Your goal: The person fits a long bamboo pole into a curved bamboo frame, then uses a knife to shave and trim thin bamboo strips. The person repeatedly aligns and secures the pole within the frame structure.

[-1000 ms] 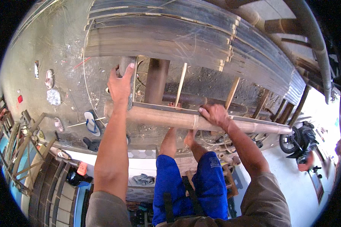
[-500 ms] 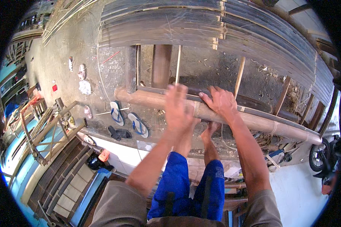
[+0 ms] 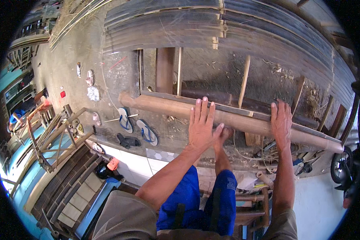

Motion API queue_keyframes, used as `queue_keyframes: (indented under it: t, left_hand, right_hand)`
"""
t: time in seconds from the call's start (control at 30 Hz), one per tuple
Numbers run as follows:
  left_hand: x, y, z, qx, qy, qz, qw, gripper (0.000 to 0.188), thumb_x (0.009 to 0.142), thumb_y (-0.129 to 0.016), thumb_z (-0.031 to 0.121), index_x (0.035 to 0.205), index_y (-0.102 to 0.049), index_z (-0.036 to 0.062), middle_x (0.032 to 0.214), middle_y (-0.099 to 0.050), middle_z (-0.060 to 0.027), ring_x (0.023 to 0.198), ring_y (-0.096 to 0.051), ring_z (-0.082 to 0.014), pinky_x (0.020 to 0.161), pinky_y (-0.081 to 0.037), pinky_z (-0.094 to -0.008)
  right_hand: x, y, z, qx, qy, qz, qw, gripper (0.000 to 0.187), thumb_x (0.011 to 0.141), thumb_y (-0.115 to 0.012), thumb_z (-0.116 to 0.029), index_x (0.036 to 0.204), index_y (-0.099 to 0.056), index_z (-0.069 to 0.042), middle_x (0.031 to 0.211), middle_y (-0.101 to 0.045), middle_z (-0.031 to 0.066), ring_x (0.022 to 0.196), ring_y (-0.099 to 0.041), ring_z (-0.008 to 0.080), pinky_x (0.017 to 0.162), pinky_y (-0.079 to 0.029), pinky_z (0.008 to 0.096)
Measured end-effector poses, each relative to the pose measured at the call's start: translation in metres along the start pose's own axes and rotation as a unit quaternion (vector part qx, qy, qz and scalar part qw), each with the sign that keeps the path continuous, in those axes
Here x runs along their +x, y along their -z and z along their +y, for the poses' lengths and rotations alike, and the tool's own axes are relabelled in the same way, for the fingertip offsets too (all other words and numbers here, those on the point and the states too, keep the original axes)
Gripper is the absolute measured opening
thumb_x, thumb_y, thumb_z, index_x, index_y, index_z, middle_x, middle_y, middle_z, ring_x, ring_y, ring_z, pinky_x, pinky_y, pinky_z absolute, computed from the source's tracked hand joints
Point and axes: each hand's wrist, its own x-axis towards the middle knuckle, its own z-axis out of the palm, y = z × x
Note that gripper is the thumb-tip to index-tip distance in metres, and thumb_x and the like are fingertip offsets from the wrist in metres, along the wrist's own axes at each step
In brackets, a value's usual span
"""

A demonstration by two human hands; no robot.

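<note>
A long, thick bamboo pole (image 3: 160,106) runs from left to right in front of me, forming the near side of a bamboo frame. My left hand (image 3: 201,126) lies on the pole near its middle, palm down, with its fingers stretched out and the thumb apart. Farther right, my right hand (image 3: 282,122) rests over the pole with its fingers extended across the far edge. A narrow dark strip (image 3: 228,107) follows the pole's upper side. Thin light cross sticks (image 3: 244,80) reach from it to a panel of dark slats (image 3: 164,34) beyond.
Blue-strapped flip-flops (image 3: 147,133) and dark footwear (image 3: 128,141) lie on the floor at left. A bamboo structure (image 3: 52,154) stands farther left. My bare foot (image 3: 224,136) is below the pole. A motorcycle wheel (image 3: 340,165) shows at far right.
My right hand has moved right along the pole, away from the left. My left hand, blurred before, now lies flat on the pole, slightly farther right. The frame's left upright no longer shows.
</note>
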Motion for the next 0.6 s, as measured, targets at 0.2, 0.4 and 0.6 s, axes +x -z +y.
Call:
queue_keyframes:
  t: [0.2,0.4,0.6]
  left_hand:
    - [0.006,0.0,-0.001,0.043,0.011,-0.045,0.998,0.08,0.094,-0.061,0.051,0.153,-0.039,0.0021,0.163,-0.026,-0.0245,0.153,-0.021,-0.0427,0.123,-0.019,-0.055]
    - [0.012,0.012,-0.001,0.024,0.004,-0.077,0.997,0.079,0.093,-0.064,0.048,0.152,-0.041,0.0009,0.163,-0.024,-0.0267,0.152,-0.021,-0.0441,0.122,-0.021,-0.0551]
    - [0.016,0.021,-0.027,-0.022,-0.044,-0.109,0.993,0.074,0.093,-0.064,0.04,0.152,-0.041,0.0004,0.163,-0.029,-0.0199,0.152,-0.025,-0.0382,0.123,-0.025,-0.0488]
  right_hand:
    - [0.02,-0.021,0.014,-0.008,-0.108,-0.142,0.984,0.045,0.106,-0.044,-0.039,0.103,-0.072,-0.003,0.091,-0.071,0.0253,0.087,-0.068,0.0453,0.079,-0.054,0.0532]
    - [0.015,-0.023,0.018,-0.016,-0.1,-0.119,0.988,0.042,0.103,-0.046,-0.039,0.108,-0.073,-0.007,0.093,-0.072,0.0239,0.088,-0.07,0.0431,0.081,-0.055,0.0527]
    - [0.008,-0.04,0.031,-0.049,-0.11,-0.093,0.988,0.039,0.102,-0.047,-0.034,0.112,-0.072,-0.006,0.105,-0.073,0.0228,0.1,-0.068,0.0412,0.087,-0.054,0.051]
